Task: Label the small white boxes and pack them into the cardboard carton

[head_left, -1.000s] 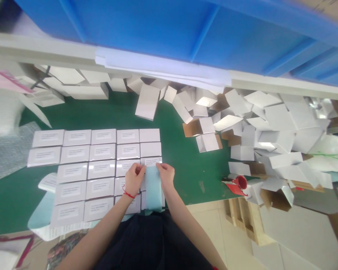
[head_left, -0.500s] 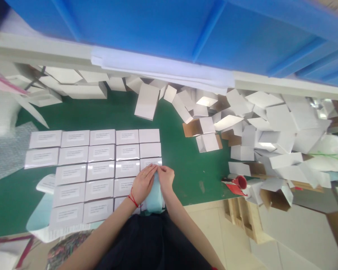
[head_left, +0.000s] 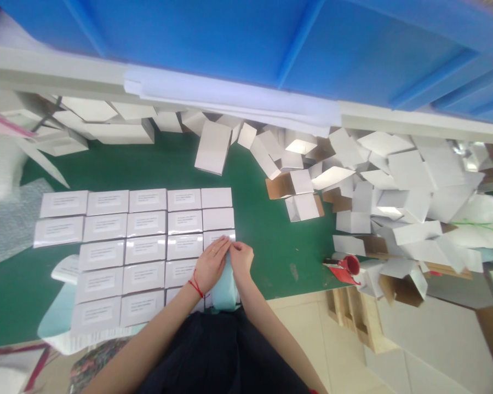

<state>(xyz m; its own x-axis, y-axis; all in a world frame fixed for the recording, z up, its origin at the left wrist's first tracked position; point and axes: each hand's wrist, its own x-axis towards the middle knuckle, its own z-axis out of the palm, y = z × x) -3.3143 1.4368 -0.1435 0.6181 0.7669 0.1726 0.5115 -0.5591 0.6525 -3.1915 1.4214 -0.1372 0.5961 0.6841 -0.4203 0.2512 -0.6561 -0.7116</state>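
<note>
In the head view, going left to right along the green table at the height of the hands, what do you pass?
Grid of labelled white boxes → left hand → light blue sheet → right hand → red tape dispenser → pile of open white cartons.

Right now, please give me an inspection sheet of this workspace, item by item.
Surface: green table top, mostly covered.
Job's things: pale blue sheet at the near edge; labelled white boxes in tidy rows beside it.
Clutter: loose pile of white cartons on the right; red object; bubble wrap on the left.
Grips: left hand and right hand meet at the sheet's top edge, fingers pinching it.
Cables: nothing seen.
Surroundings: blue panel above; wooden pallet on the floor.
</note>
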